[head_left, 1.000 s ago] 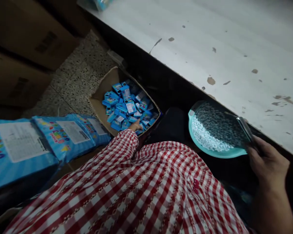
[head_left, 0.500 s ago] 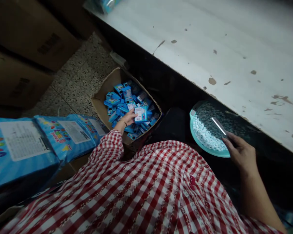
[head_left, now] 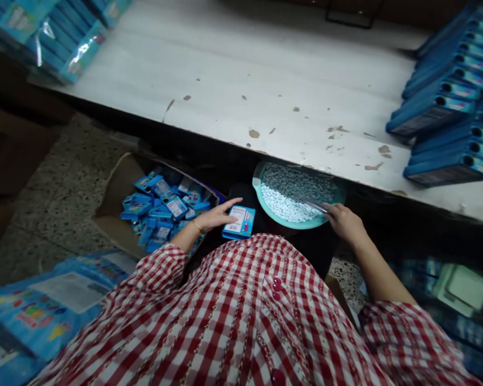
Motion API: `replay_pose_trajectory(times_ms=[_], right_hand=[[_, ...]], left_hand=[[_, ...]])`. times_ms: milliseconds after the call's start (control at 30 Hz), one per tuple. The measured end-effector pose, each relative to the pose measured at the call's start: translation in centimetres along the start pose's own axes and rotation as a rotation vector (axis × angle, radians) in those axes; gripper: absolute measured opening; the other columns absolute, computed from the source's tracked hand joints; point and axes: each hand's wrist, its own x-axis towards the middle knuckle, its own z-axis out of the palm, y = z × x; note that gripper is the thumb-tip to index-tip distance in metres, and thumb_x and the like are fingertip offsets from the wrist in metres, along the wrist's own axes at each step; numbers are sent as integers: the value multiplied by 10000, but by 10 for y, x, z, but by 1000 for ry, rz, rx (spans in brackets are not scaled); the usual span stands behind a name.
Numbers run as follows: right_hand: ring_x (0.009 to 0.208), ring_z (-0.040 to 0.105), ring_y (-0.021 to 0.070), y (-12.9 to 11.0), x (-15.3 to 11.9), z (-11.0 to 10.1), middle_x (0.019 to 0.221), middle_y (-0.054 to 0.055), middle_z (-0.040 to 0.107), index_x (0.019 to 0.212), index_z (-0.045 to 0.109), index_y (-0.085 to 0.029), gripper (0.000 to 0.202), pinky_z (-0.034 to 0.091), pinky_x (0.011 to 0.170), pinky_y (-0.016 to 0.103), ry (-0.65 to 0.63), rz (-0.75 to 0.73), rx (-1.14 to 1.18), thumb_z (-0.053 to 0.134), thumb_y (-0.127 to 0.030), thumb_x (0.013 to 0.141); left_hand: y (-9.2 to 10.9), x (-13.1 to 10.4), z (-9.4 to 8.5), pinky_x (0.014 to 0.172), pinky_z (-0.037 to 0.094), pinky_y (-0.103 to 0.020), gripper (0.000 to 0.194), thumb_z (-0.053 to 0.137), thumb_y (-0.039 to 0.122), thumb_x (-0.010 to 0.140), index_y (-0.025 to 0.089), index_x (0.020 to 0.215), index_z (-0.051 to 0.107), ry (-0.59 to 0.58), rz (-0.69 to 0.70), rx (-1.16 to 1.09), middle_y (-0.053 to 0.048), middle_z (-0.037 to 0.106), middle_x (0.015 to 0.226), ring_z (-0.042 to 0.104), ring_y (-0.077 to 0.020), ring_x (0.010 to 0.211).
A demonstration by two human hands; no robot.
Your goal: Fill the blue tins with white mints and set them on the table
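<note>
Between the carton and the basin, my left hand (head_left: pixel 218 215) holds a small blue box (head_left: pixel 240 222) with a white label, thumb on its face and index finger stretched out. More small blue boxes (head_left: pixel 160 212) lie jumbled in the open cardboard carton (head_left: pixel 115 214) at the left. My right hand (head_left: pixel 345 221) grips a metal scoop (head_left: pixel 314 204), whose far end is over the small white pieces (head_left: pixel 284 202). These pieces fill a turquoise basin (head_left: pixel 261 206), partly shaded under the table's edge.
The worn white table (head_left: pixel 225 69) spans the top. Stacked blue boxes (head_left: pixel 446 112) stand on its right, wrapped blue packs (head_left: pixel 60 37) at its upper left. Large blue bags (head_left: pixel 36 311) lie lower left. A pale green container (head_left: pixel 462 287) is at the right, below the table.
The view has swung right. My left hand has come out of the carton with the small blue box, nearer the basin. The scoop in my right hand now reaches over the white pieces at a flatter angle.
</note>
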Motion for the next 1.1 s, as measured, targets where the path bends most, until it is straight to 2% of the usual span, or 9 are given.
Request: replay_pose_trajectory(times_ms=[100,200,333,467,567,667,800,900,1100], right_hand=[[934,588,228,3,3,2,1017,122,619,1256,565,-180,401,468,744,301,-84,-9,-71,404,-278,902],[960,580,235,-8,18,16,1057,146,609,1267,551,-142,406,445,797,310,-116,18,-53,391,-244,908],[1034,564,229,-53,52,42,1160,142,597,1264,546,-160,392,416,860,299,-142,76,211,431,-228,896],[1066,571,237,-92,85,59,1180,156,614,1223,574,-149,365,414,881,310,-125,147,402,426,-219,896],[1052,590,239,-92,93,63,1168,144,633,1208,591,-139,365,429,873,304,-99,156,484,471,-245,881],[1054,591,195,-78,87,61,1177,92,641,1203,594,-153,363,436,885,271,-74,110,573,506,-241,862],[1067,583,183,-52,68,46,1166,67,646,1176,607,-175,369,431,931,309,49,22,735,526,-191,817],[990,611,210,-32,50,21,1082,69,674,1116,643,-182,347,456,905,362,159,-61,857,561,-213,780],[1008,606,216,-16,25,-49,1105,62,668,1137,648,-204,356,462,901,350,119,-172,787,559,-257,797]], left_hand=[[3,-6,-5,754,532,-314,975,789,184,565,247,1404,296,39,-24,83,-84,581,1156,645,-162,833],[11,-13,0,835,521,-344,959,808,184,522,210,1363,347,105,92,117,-90,598,1137,627,-209,961],[17,-14,21,869,504,-362,774,786,258,585,188,1268,427,185,333,324,-71,608,1078,612,-213,963],[16,2,34,880,484,-350,559,740,296,646,191,1142,505,299,498,519,-52,590,1063,586,-207,980],[14,21,35,840,496,-335,514,719,329,661,191,1101,492,338,565,473,-43,589,1023,594,-195,941],[16,39,33,855,491,-332,528,721,326,651,189,1099,478,359,632,444,-44,591,1023,595,-190,949],[25,57,35,886,473,-345,531,717,323,653,176,1115,501,357,665,491,-58,603,1047,591,-203,970],[34,71,44,883,468,-345,504,707,297,653,169,1102,520,380,695,535,-53,619,1029,593,-203,953],[49,96,80,908,449,-351,425,653,185,672,167,1082,547,329,760,725,-55,629,1051,585,-209,967]])
